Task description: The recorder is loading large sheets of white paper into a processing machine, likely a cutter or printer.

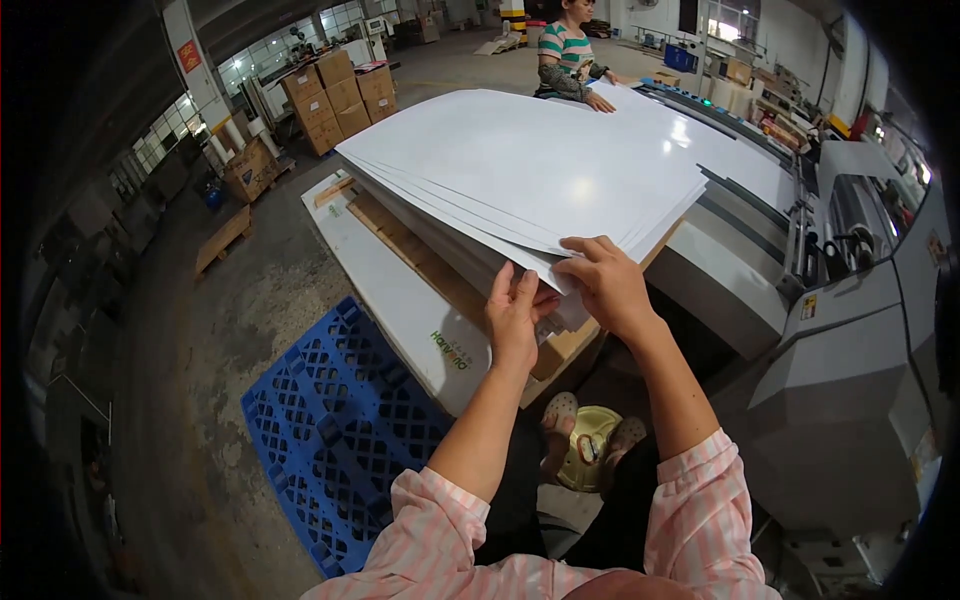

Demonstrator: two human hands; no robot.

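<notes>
A tall stack of large glossy white sheets [480,150] lies in front of me, its upper sheets slightly fanned along the near left side. At the near corner, my right hand [612,285] pinches the lifted edge of the top sheets between thumb and fingers. Just left of it, my left hand [515,320] has its fingers curled at the edge of the sheets below, thumb up against them. How many sheets each hand grips cannot be told. The sheets' corner bends up a little between the two hands.
Beneath the stack is a white board [420,310] with printing. A blue plastic pallet [345,420] lies on the floor at left. A grey machine [840,370] stands close on my right. Across the stack, a person [568,55] touches the sheets. Cardboard boxes [340,95] stand behind.
</notes>
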